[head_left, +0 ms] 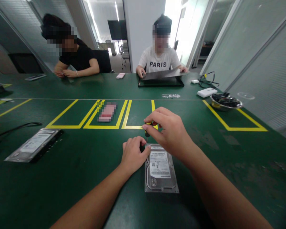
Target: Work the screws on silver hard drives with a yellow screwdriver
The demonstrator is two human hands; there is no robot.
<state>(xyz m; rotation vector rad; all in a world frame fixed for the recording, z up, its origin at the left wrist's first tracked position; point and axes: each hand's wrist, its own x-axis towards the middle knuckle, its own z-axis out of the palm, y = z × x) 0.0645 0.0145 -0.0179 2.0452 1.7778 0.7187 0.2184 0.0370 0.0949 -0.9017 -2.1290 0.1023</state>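
Note:
A hard drive (160,165) with a white label lies flat on the green table in front of me. My right hand (171,128) grips a small screwdriver (147,133) by its yellow and black handle. The screwdriver points down, its thin shaft meeting the drive's far left corner; the very tip is hard to make out. At that same corner my left hand (134,154) holds the drive, thumb on the top edge and fingers curled along the left side.
Another hard drive (34,144) lies at left. Yellow tape (105,127) marks boxes, one with a pink blurred object (107,112). At right stands a metal bowl (225,103) of dark items beside a white device (207,92). Across sit two people, one holding a flat panel (165,74).

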